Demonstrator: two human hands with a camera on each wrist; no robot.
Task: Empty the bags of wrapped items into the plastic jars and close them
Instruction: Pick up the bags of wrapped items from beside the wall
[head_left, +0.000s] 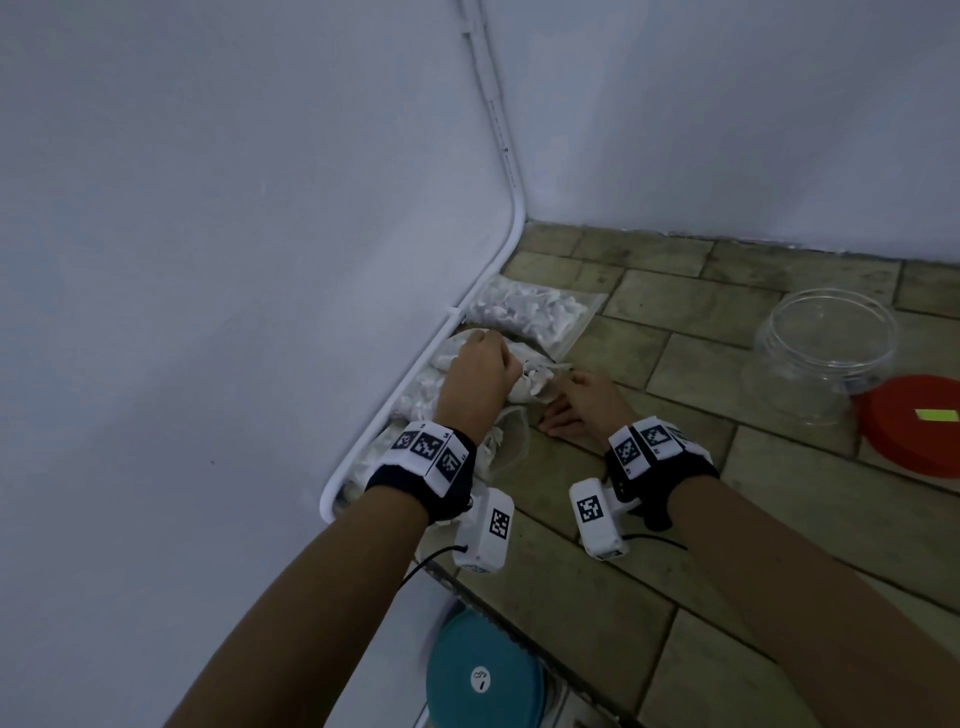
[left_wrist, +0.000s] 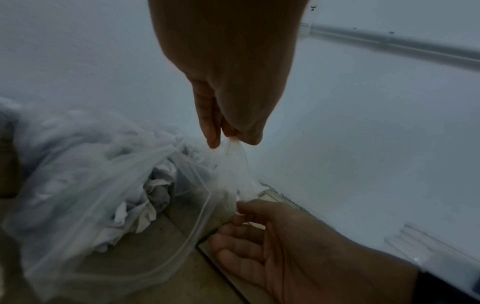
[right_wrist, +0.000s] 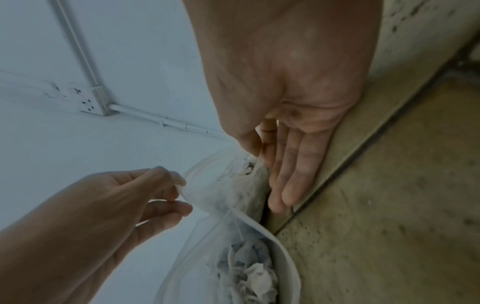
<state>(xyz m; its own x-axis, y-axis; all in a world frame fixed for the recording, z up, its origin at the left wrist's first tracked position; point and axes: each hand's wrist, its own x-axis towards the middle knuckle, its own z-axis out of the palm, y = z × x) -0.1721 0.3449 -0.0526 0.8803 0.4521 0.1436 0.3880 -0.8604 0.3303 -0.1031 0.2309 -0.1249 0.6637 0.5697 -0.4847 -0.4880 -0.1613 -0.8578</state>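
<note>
Pinching the rim of a clear plastic bag (head_left: 511, 395) between thumb and fingertips, the left hand (head_left: 475, 371) works close to the white wall (head_left: 208, 260), where the bag lies on the brick-patterned floor (head_left: 675, 545) among other bags of white wrapped items (left_wrist: 145, 207). The left wrist view shows the thin film drawn up taut from that pinch, with crumpled white wrappers inside the open mouth. Just to the right, the right hand (head_left: 582, 402) nips the opposite edge of the same bag mouth between thumb and forefinger, while its other fingers (right_wrist: 288, 185) lie straight and flat against the floor. Beyond both hands a second bag (head_left: 535, 312), full and lying flat, sits along the wall near the corner. A white conduit (head_left: 498, 130) runs down the corner and along the wall base. Near the bottom of the head view, a teal lid (head_left: 483, 675) rests low between the forearms. Well to the right stands a clear plastic jar (head_left: 826, 353), open and upright, with a red lid (head_left: 914, 426) lying flat on the floor just beside it.
</note>
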